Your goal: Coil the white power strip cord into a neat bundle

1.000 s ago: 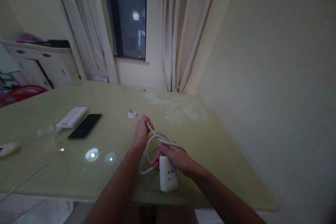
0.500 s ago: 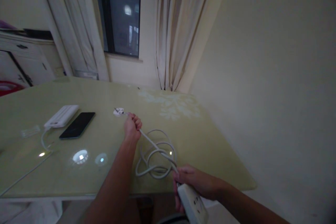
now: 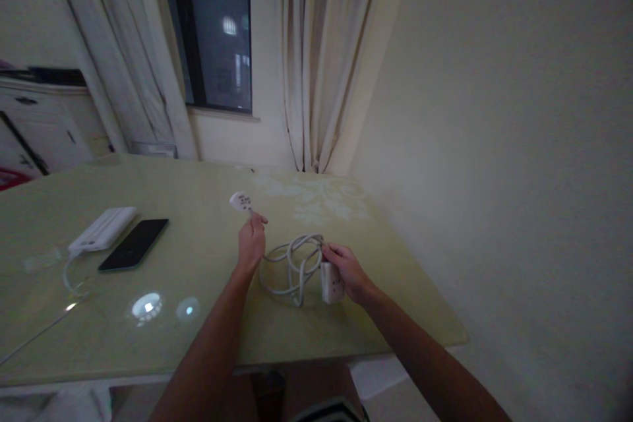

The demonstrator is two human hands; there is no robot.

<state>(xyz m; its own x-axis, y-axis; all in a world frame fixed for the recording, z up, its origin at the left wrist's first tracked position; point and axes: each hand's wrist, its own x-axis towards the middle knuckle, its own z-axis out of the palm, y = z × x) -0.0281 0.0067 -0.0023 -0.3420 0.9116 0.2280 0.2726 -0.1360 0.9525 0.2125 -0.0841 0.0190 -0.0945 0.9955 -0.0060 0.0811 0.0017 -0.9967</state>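
My left hand (image 3: 250, 242) is closed round the white cord just behind its plug (image 3: 241, 201), which sticks up past my fingers. Loose loops of the white cord (image 3: 293, 262) lie on the green table (image 3: 198, 257) between my hands. My right hand (image 3: 343, 265) grips the white power strip (image 3: 330, 282), which stands on the table to the right of the loops.
A white power bank (image 3: 102, 229) with a cable and a black phone (image 3: 133, 244) lie on the left of the table. Lamp reflections shine on the tabletop near its front edge. A plain wall stands close on the right; curtains and a dark window are behind.
My right hand has brought the power strip from below the table's front edge back up onto the table beside the loops. My left hand stayed on the cord near the plug.
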